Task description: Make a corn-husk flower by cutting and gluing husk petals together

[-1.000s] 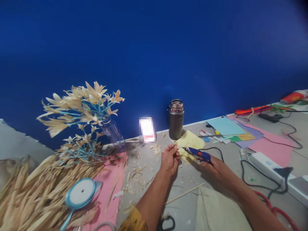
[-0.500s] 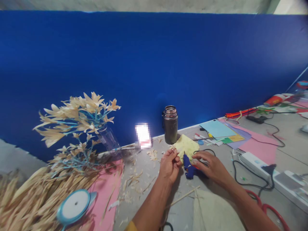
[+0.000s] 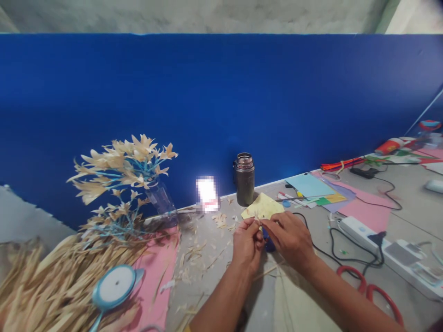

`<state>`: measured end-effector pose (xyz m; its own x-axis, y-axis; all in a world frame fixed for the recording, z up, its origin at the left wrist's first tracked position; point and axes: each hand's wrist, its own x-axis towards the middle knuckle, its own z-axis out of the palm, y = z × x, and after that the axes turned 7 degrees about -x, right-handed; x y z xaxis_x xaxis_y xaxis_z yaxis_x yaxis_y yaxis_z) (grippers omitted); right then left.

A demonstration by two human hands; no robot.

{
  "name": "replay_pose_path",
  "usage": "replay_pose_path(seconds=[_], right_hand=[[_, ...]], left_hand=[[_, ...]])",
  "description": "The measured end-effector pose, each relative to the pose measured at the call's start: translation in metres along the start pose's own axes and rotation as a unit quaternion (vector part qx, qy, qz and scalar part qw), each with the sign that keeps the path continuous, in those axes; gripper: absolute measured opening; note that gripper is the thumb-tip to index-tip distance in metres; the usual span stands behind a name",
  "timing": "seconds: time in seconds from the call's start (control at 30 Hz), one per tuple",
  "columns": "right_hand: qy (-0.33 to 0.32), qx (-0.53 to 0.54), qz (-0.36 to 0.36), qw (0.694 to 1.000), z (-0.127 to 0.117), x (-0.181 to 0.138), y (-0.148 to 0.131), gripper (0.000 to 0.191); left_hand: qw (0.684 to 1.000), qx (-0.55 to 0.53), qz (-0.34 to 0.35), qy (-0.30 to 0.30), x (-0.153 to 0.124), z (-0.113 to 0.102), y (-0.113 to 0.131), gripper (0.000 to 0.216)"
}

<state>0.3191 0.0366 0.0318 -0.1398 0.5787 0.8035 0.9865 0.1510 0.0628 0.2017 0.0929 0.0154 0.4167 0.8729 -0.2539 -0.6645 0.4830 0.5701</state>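
Note:
In the head view my left hand (image 3: 247, 243) is closed in a pinch, with a small pale piece (image 3: 256, 216), perhaps dried husk, at its fingertips. My right hand (image 3: 291, 237) pinches at the same spot, thumb and forefinger meeting the left fingertips. Fingers hide most of the piece. Behind and below them lies a blue glue gun (image 3: 269, 244), largely covered by the hands. A yellow paper sheet (image 3: 266, 205) rests just beyond the fingertips. Pale husk flowers on blue stems (image 3: 126, 161) lean out of a clear bottle (image 3: 161, 200) at the left.
A dark open flask (image 3: 245, 182) stands against the blue partition (image 3: 221, 101). Dried husks (image 3: 62, 281) and a blue-white round fan-like object (image 3: 116, 283) lie left. Red-handled scissors (image 3: 384, 295), a white power strip (image 3: 363, 237), cords and coloured papers occupy the right. Scraps litter the tabletop.
My right hand has left the glue gun and moved left to meet my left hand's fingertips. The glue gun is now mostly hidden. The camera view has shifted slightly.

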Motion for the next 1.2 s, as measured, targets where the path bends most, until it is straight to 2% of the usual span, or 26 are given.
replay_pose_path(seconds=[0.1, 0.2, 0.27, 0.3, 0.37, 0.47, 0.53, 0.6, 0.67, 0.83, 1.03, 1.13, 1.2], right_hand=[[-0.007, 0.041, 0.009, 0.999, 0.001, 0.001, 0.001, 0.022], [-0.021, 0.129, 0.058, 0.990, 0.002, 0.000, 0.003, 0.021], [-0.035, 0.218, 0.126, 0.967, 0.001, 0.000, 0.006, 0.018], [-0.043, 0.271, 0.170, 0.947, 0.000, 0.001, 0.007, 0.016], [-0.059, 0.383, 0.272, 0.881, -0.001, 0.004, 0.010, 0.014], [-0.064, 0.527, 0.419, 0.737, -0.001, 0.008, 0.010, 0.020], [-0.057, 0.589, 0.474, 0.652, 0.002, 0.010, 0.006, 0.026], [-0.044, 0.621, 0.493, 0.607, 0.006, 0.011, 0.000, 0.029], [-0.030, 0.631, 0.496, 0.596, 0.010, 0.011, -0.005, 0.030], [-0.022, 0.629, 0.492, 0.601, 0.017, 0.009, -0.009, 0.029], [-0.051, 0.616, 0.466, 0.633, 0.022, 0.003, -0.010, 0.027], [-0.039, 0.596, 0.471, 0.649, 0.026, 0.001, -0.009, 0.025], [-0.030, 0.590, 0.480, 0.649, 0.028, 0.001, -0.008, 0.023]], left_hand=[[1.000, 0.026, 0.009, 0.004, -0.005, -0.002, 0.002, 0.048], [0.999, 0.032, 0.019, -0.001, -0.010, -0.004, 0.005, 0.048], [0.999, 0.034, 0.023, -0.011, -0.012, -0.005, 0.007, 0.048], [0.999, 0.035, 0.025, -0.017, -0.014, -0.006, 0.008, 0.048], [0.998, 0.042, 0.031, -0.031, -0.016, -0.007, 0.008, 0.046], [0.996, 0.062, 0.036, -0.046, -0.019, -0.008, 0.009, 0.043], [0.995, 0.077, 0.040, -0.053, -0.019, -0.008, 0.009, 0.041], [0.993, 0.087, 0.045, -0.059, -0.019, -0.009, 0.010, 0.041], [0.993, 0.088, 0.048, -0.060, -0.017, -0.009, 0.010, 0.042], [0.992, 0.108, 0.051, -0.046, -0.012, -0.013, 0.008, 0.040], [0.993, 0.104, 0.034, -0.038, -0.011, -0.012, 0.002, 0.038], [0.994, 0.102, 0.023, -0.034, -0.010, -0.010, 0.000, 0.038], [0.995, 0.098, 0.012, -0.031, -0.011, -0.010, 0.000, 0.039]])
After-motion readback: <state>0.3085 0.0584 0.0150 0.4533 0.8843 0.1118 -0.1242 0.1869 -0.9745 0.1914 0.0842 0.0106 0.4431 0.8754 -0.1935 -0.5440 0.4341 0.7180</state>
